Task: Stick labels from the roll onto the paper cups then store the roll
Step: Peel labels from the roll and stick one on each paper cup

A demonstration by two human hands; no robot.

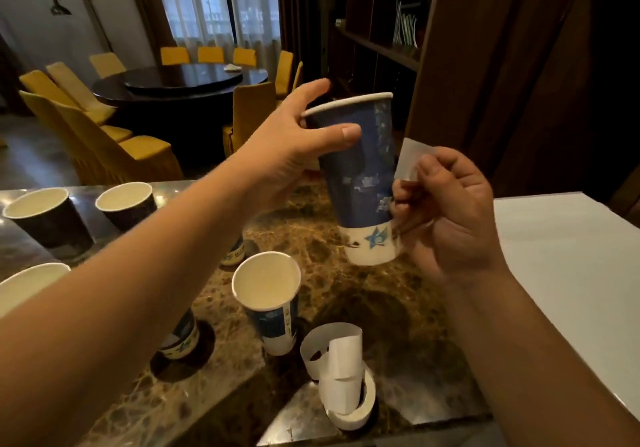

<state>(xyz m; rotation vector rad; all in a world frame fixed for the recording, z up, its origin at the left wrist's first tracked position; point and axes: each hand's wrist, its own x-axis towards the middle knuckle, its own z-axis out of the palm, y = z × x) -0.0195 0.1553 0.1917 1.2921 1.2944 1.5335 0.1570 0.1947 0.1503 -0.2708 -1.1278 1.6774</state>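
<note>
**Blue cup held up, label pinched beside it**

Nearest, on the brown marbled counter (346, 294), the label roll (349, 391) is seen lying with a loose white strip curled up and over it. Just left of it an empty paper cup (270, 302) is stood upright, white inside, blue-printed outside. A white sheet (568, 273) is laid on the counter at the right.

Above the counter, a tall blue cup (360, 183) with a white base band and a blue star-like mark is held tilted, its rim leaning left. It is gripped near the rim by the left hand (294, 148), thumb across the front and fingers behind. A white label (410, 159) is pinched in the curled fingers of the right hand (446, 214), close against the cup's right side.

Farther left, more cups (126, 204) are set upright, partly hidden by the left forearm. Their printing cannot be read.

Beyond, a round dark table (183, 82) is ringed by yellow chairs (104, 141), with dark shelving (377, 37) at the right.
</note>
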